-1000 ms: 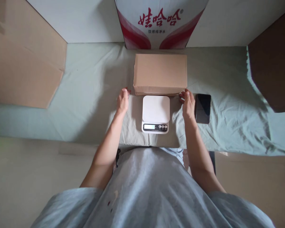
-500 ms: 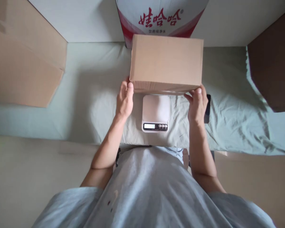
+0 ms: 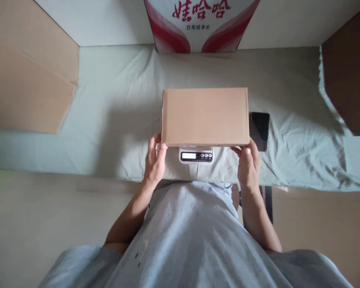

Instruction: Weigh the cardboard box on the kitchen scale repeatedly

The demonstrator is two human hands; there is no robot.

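Note:
A brown cardboard box (image 3: 205, 116) is held level between my two hands, over the white kitchen scale (image 3: 183, 161). My left hand (image 3: 155, 162) grips its near left corner, thumb on the front edge. At the near right corner my right hand (image 3: 249, 164) has the box between thumb and fingers. The box covers the scale's weighing plate; only the front strip with a lit display and several buttons shows. Whether the box rests on the plate or hovers just above it, I cannot tell.
A black phone (image 3: 260, 132) lies just right of the box on the green cloth (image 3: 120, 80). At the back stands a white and red carton (image 3: 198, 38) with Chinese writing. Large cardboard pieces flank the table, one at left (image 3: 33, 76), a darker one at right (image 3: 351, 80).
Both hands have brought the box down and toward me, so it now hides the scale's plate. More of the phone and of the carton's lower front shows.

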